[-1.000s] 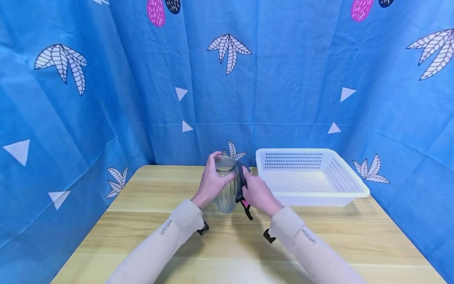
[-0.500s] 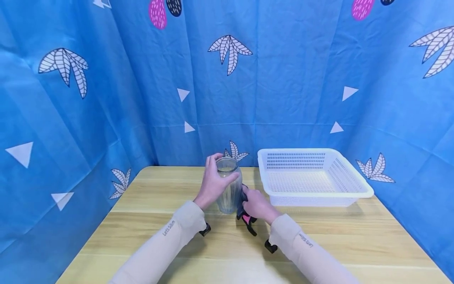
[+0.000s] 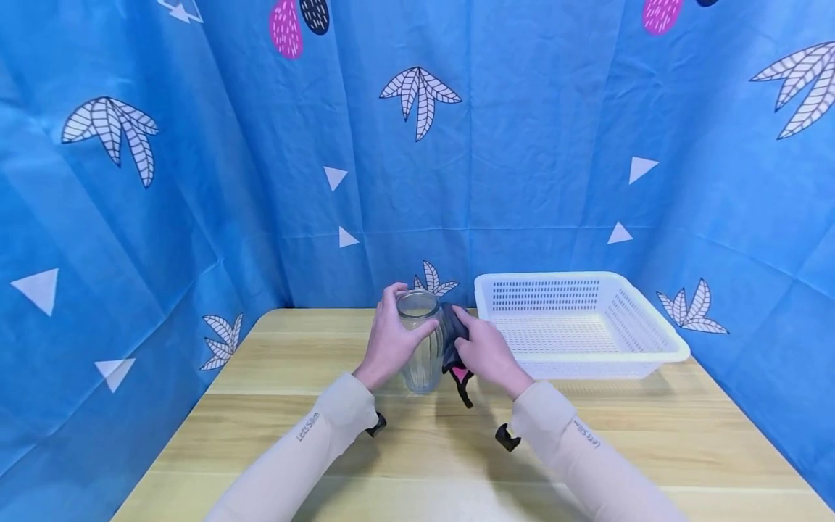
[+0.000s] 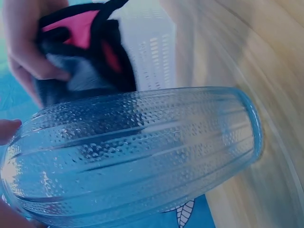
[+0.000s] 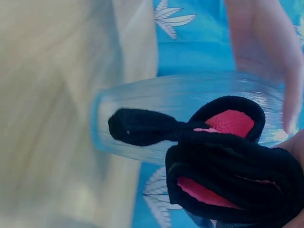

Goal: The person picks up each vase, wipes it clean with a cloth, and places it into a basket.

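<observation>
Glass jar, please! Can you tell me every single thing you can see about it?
The jar is see-through and looks like glass, with raised lines down its sides and little bumps between them. It has a round, open mouth with a rim and no lid, and it narrows toward the bottom. It seems to stand upright on the wooden table. The left hand grips it near the top. A dark cloth is beside it, seemingly against its side.
</observation>
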The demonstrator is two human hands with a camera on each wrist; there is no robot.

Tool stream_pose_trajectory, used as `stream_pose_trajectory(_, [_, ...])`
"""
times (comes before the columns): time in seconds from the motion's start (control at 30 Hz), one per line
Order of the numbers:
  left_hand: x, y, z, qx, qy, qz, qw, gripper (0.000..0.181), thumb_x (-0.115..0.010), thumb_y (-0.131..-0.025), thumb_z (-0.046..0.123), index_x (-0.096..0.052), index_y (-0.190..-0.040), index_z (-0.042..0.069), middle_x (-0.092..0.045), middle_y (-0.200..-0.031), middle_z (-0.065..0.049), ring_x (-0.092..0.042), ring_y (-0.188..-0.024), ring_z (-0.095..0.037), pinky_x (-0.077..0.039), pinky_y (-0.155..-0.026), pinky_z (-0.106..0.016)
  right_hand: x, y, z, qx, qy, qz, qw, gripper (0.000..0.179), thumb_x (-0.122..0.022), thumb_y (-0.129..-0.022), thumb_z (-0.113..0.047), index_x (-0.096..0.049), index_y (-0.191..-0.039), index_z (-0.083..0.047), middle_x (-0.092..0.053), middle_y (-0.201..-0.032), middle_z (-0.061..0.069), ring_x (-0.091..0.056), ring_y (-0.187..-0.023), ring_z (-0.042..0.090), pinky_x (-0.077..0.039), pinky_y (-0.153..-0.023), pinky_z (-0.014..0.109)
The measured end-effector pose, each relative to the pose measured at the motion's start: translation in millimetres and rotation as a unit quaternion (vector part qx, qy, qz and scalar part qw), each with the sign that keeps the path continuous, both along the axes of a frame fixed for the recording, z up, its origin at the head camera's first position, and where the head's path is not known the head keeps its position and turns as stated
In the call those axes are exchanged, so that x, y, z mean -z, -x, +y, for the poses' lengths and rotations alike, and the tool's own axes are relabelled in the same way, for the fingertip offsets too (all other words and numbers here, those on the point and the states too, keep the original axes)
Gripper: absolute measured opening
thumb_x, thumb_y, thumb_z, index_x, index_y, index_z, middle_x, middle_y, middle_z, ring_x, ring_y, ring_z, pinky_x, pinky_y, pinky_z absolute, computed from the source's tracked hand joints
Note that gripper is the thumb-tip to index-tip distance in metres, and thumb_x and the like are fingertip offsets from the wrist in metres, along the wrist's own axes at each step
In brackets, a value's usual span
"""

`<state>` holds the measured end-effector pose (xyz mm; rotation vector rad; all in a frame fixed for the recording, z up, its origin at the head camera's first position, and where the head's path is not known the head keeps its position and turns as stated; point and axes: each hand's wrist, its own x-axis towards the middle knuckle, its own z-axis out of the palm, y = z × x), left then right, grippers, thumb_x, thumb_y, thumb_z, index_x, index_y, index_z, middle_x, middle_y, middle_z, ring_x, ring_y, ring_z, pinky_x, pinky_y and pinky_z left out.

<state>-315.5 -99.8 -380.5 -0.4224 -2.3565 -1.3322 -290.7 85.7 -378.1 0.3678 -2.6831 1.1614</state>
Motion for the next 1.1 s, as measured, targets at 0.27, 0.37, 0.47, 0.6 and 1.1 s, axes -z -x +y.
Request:
stream_pose_trajectory(0.27, [-0.9,1.2,1.3,0.035,-0.024,-0.014,0.9990,0.078,-0.078,-0.081,0.024,-0.034,-0.145,0.022,-0.048,-0.143,-0.004,-0.050,-0.128,-0.026,-0.041,-0.108,-0.048,-22.2,-2.8,-0.7,0.008,-0.019,0.078,0.9967,0.067,-0.056,-0.091,-0.003,-0.042,-0.154,-0.019,-0.066,-0.123,0.022,-0.058,-0.058,0.018,-0.049,-0.057,0.031])
stream_pose_trajectory(0.37, [0.0,2.7,3.5,0.034,-0.029,-0.014,0.9989,0.080,-0.076,-0.079,0.020,-0.033,-0.146,0.023,-0.047,-0.143,-0.004,-0.047,-0.130,-0.025,-0.040,-0.109,-0.049,-18.0,-0.8,-2.3,0.011,-0.049,0.060,0.9969,0.069,-0.057,-0.092,-0.004,-0.038,-0.156,-0.017,-0.064,-0.130,0.021,-0.059,-0.061,0.017,-0.049,-0.059,0.030])
stream_pose_trajectory(0.47, [1.4,3.5,5.3,0.035,-0.036,-0.018,0.9986,0.080,-0.076,-0.079,0.020,-0.033,-0.146,0.024,-0.046,-0.143,-0.005,-0.046,-0.131,-0.025,-0.039,-0.110,-0.050,-9.3,1.6,-3.8,0.012,-0.062,0.024,0.9977,0.070,-0.058,-0.093,-0.003,-0.033,-0.158,-0.014,-0.064,-0.129,0.023,-0.058,-0.057,0.017,-0.049,-0.056,0.030])
stream_pose_trajectory(0.6, [3.8,3.2,5.6,0.043,-0.054,-0.027,0.9972,0.077,-0.079,-0.083,0.025,-0.034,-0.145,0.027,-0.046,-0.141,-0.001,-0.047,-0.130,-0.024,-0.039,-0.110,-0.051,7.5,4.4,-4.3,0.009,-0.053,-0.026,0.9982,0.069,-0.057,-0.094,-0.004,-0.033,-0.158,-0.015,-0.068,-0.111,0.022,-0.057,-0.052,0.017,-0.049,-0.050,0.031])
stream_pose_trajectory(1.1, [5.3,2.4,4.6,0.030,-0.059,-0.024,0.9975,0.083,-0.084,-0.080,0.043,-0.034,-0.144,0.027,-0.040,-0.143,0.000,-0.050,-0.127,-0.023,-0.044,-0.107,-0.051,52.2,2.5,-13.2,-0.034,-0.112,-0.093,0.9888,0.065,-0.059,-0.090,-0.001,-0.040,-0.152,-0.005,-0.069,-0.103,0.018,-0.057,-0.055,0.018,-0.047,-0.047,0.031])
